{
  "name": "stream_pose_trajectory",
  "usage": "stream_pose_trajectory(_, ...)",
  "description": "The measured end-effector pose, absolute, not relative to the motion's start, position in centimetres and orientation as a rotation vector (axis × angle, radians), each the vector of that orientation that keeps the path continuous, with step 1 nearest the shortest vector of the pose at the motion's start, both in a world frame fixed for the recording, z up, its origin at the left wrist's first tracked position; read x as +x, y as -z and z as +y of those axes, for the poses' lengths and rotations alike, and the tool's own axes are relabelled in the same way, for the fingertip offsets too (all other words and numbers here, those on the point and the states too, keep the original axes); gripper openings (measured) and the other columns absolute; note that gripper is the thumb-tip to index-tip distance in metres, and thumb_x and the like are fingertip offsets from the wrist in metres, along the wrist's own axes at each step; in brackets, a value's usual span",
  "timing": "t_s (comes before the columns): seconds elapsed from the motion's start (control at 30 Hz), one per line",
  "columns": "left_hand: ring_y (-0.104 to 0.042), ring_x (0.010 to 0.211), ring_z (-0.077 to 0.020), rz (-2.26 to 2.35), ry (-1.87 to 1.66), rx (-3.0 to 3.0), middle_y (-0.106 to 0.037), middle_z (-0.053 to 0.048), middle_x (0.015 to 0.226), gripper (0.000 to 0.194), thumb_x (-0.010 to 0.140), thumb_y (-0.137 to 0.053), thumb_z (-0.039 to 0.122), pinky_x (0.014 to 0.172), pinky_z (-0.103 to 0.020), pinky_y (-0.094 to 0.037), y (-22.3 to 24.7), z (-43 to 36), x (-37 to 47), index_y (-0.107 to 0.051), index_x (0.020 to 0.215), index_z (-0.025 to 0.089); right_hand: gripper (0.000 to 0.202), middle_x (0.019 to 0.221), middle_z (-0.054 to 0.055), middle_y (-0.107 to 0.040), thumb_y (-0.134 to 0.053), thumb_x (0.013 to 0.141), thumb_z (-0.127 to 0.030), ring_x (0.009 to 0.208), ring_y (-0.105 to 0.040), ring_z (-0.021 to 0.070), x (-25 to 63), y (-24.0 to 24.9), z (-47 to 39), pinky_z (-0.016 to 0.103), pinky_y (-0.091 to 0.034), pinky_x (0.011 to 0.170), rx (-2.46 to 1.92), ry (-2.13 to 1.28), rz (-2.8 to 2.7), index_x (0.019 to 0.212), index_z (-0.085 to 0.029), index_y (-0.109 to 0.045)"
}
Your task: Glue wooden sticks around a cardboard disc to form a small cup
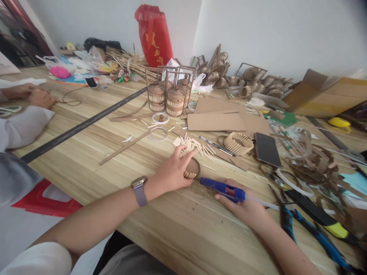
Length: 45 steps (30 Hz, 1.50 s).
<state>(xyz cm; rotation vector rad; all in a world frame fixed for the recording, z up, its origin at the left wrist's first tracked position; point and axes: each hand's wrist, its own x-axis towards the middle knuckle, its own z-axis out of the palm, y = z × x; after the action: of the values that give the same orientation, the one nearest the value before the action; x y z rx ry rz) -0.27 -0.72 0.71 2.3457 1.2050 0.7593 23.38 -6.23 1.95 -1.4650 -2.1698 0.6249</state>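
Observation:
My right hand (243, 204) is wrapped round a blue hot glue gun (222, 188), with a pale glue stick (260, 200) coming out of its back. The nozzle points left, close to a small round basket (192, 167) with a brown base and short wooden sticks along its rim. My left hand (172, 170), with a watch on its wrist, curves round the basket's left side, thumb in front and fingers behind. Part of the basket is hidden by the fingers. Just beyond lies a loose pile of short wooden sticks (197, 147).
A larger stick ring (238, 143), a phone (267, 149) and cardboard sheets (218, 120) lie behind. Pliers (318, 236) and brown strips clutter the right. Lidded baskets (175, 100) with tall handles stand at the back. At left, another person's hands (41, 97) rest above the table.

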Motion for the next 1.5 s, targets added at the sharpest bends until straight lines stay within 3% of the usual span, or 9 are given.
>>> stream_pose_trajectory(0.73,-0.046,0.12,-0.0342,1.2,-0.774,2.356,-0.023,-0.012,0.141,0.092,0.063,-0.075,0.019,0.093,-0.046,-0.049,-0.6,-0.7,-0.3,-0.027,0.141,0.029,0.027,0.066,0.001,-0.057,-0.057,0.082,-0.046,0.063,-0.058,0.0184,23.5,-1.8,-6.2,0.029,-0.046,0.055,-1.453,-0.586,-2.168,0.069,-0.023,-0.051)
stream_pose_trajectory(1.1,-0.049,0.117,-0.0331,1.211,-0.76,2.359,-0.023,-0.013,0.142,0.092,0.064,-0.075,0.021,0.091,-0.045,-0.05,-0.4,-0.7,-0.3,-0.027,0.141,0.029,0.027,0.063,0.001,-0.056,-0.059,0.081,-0.046,0.061,-0.057,0.0185,23.9,-2.1,-6.4,0.029,-0.047,0.059,-1.475,-0.388,-2.055,0.067,-0.024,-0.051)
stream_pose_trajectory(1.2,-0.052,0.113,-0.0326,1.215,-0.731,2.367,-0.022,-0.014,0.142,0.09,0.064,-0.074,0.022,0.086,-0.045,-0.052,-0.6,-0.7,-0.3,-0.027,0.141,0.028,0.03,0.067,0.002,-0.061,-0.059,0.079,-0.052,0.062,-0.059,0.0196,24.9,-2.7,-6.3,0.03,-0.048,0.058,-1.587,-0.549,-1.949,0.073,-0.023,-0.058)
stream_pose_trajectory(1.4,-0.051,0.114,-0.0329,1.192,-0.737,2.37,-0.022,-0.012,0.143,0.092,0.063,-0.074,0.02,0.086,-0.044,-0.052,-0.5,-0.6,-0.3,-0.027,0.141,0.03,0.047,0.062,0.002,-0.061,-0.053,0.078,-0.065,0.051,-0.052,0.0128,26.6,-3.9,-6.1,0.024,-0.041,0.046,-1.566,-1.416,-1.977,0.073,-0.019,-0.061)
stream_pose_trajectory(1.5,-0.049,0.117,-0.033,1.187,-0.758,2.374,-0.022,-0.012,0.143,0.09,0.064,-0.074,0.02,0.09,-0.045,-0.051,-0.4,-0.5,-0.3,-0.028,0.141,0.03,0.05,0.063,0.002,-0.062,-0.049,0.08,-0.067,0.051,-0.053,0.0126,26.5,-4.2,-6.2,0.024,-0.042,0.046,-1.6,-1.54,-1.955,0.078,-0.019,-0.061)
